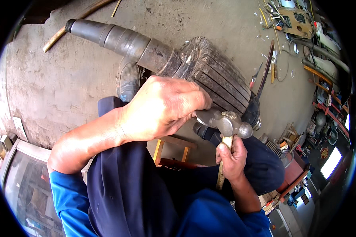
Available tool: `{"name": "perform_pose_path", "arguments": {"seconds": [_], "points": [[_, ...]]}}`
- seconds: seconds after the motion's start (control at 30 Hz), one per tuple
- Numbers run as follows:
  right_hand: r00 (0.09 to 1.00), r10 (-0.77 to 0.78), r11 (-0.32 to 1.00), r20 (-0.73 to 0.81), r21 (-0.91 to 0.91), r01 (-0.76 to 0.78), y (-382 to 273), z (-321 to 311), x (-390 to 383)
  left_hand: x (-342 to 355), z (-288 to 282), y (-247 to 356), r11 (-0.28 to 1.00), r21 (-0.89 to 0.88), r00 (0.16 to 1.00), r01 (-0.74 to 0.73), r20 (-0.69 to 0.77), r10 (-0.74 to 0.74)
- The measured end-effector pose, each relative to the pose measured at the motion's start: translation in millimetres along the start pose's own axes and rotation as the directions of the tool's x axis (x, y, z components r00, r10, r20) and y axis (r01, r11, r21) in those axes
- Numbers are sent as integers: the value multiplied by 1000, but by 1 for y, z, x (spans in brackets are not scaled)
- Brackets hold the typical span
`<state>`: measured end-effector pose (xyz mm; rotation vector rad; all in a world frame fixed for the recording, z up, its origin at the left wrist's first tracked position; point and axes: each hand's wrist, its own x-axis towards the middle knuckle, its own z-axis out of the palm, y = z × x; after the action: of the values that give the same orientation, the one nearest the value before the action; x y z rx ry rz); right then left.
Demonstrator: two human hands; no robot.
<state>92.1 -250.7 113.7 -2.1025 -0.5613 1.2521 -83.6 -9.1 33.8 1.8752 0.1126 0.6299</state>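
My right hand [232, 156] is closed around the handle of a ball-peen hammer [227, 125], just below its head. The round peen points to the right, and the flat face end points left toward my other hand. My left hand [168, 104] is closed, fingertips pinched close to the hammer's face end. Whatever those fingers may hold is hidden behind them. Just beyond both hands lies a heavy stepped metal shaft [124, 41] with a thick, lengthwise-grooved body [223, 73] at its right end. The left hand covers part of it from view.
A wooden stool [174, 144] stands below, between my knees. My shoe [128, 79] rests beside the shaft. A wooden stick [54, 39] lies at the far left. Tools, cables and a cardboard piece [296, 23] litter the floor at right. A glass-fronted cabinet [27, 185] stands lower left.
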Motion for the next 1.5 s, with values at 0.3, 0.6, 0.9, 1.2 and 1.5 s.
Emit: {"name": "perform_pose_path", "arguments": {"seconds": [0.3, 0.6, 0.9, 1.2, 1.5], "points": [[999, -43, 999, -7, 2, 43, -2, 0, -5, -18, 15, 19, 861, 393, 941, -322, 35, 336], [999, -50, 998, -10, -38, 50, 3, -1, -12, -13, 20, 1, 864, 375, 932, -336, 3, 362], [928, -343, 867, 148, -329, 373, -6, -24, -50, -18, 20, -6, 842, 399, 919, -364, 9, 393], [650, -588, 453, 481, -471, 757, -67, -12, -62, -10, 16, -5, 843, 398, 930, -363, 96, 355], [663, -621, 405, 418, -552, 729, -74, 8, -56, -13, 13, -3, 878, 372, 954, -300, 112, 279]]}}
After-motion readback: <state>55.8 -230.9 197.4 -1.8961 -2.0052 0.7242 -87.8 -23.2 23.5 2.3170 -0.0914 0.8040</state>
